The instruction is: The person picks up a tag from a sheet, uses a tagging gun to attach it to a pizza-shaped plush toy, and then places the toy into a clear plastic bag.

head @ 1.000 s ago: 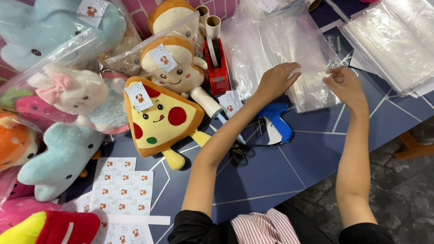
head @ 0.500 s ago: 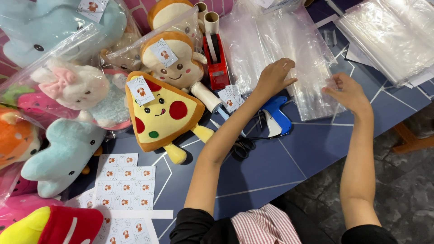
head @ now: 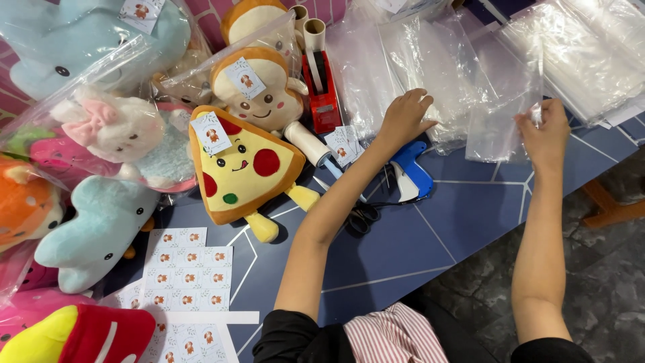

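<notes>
The right hand (head: 543, 128) pinches the top right corner of a clear plastic bag (head: 500, 117), lifting it so it hangs nearly upright, its lower edge just above the worktop (head: 430, 235). It is thin, glossy and creased. The left hand (head: 405, 115) lies flat on the stack of clear bags (head: 403, 60), left of the lifted bag and overlapped by it.

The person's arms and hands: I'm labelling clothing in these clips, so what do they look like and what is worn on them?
Both arms are bare from above the elbow down to the fingers. The left hand and right hand wear no gloves, and no rings, watch or bracelets show. Short black sleeves cover the upper arms at the bottom edge of the picture. Between them lies red and white striped fabric.
</notes>
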